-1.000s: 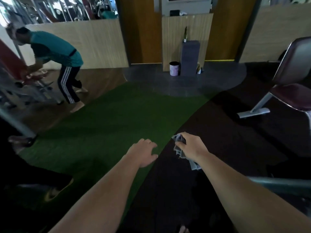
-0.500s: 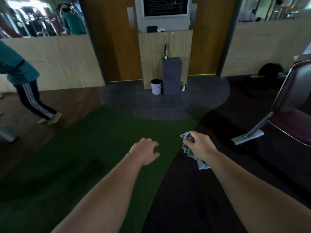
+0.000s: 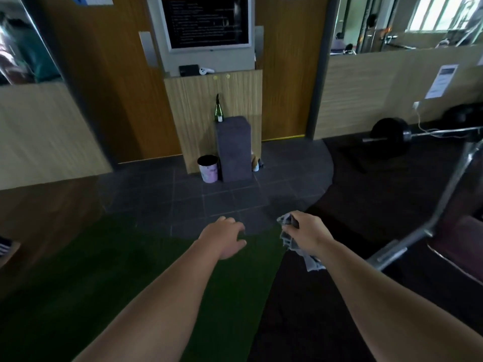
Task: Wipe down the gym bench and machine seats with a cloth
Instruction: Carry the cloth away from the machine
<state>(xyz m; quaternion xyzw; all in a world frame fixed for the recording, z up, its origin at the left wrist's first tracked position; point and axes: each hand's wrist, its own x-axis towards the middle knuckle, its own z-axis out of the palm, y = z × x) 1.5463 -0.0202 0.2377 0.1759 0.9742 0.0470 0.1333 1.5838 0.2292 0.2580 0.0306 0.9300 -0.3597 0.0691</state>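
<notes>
My right hand (image 3: 306,232) grips a crumpled grey cloth (image 3: 311,259), whose loose end hangs below my fist. My left hand (image 3: 223,237) floats empty beside it with relaxed, slightly curled fingers, palm down. Both hands are held out over the floor, where green turf meets dark rubber matting. At the right edge stands a gym bench (image 3: 467,228) with a maroon seat on a grey metal frame, only partly in view. My right hand is well short of the bench and left of its frame foot.
A grey pedestal (image 3: 234,150) with a green bottle (image 3: 219,111) stands ahead by the wall, a small bin (image 3: 208,169) beside it. A barbell with black plates (image 3: 389,138) lies on the floor at the right. A wall screen (image 3: 207,20) hangs above.
The view has swung right and moved toward the wall; the person in teal has left the frame. Both hands keep their pose, the right still holding the cloth.
</notes>
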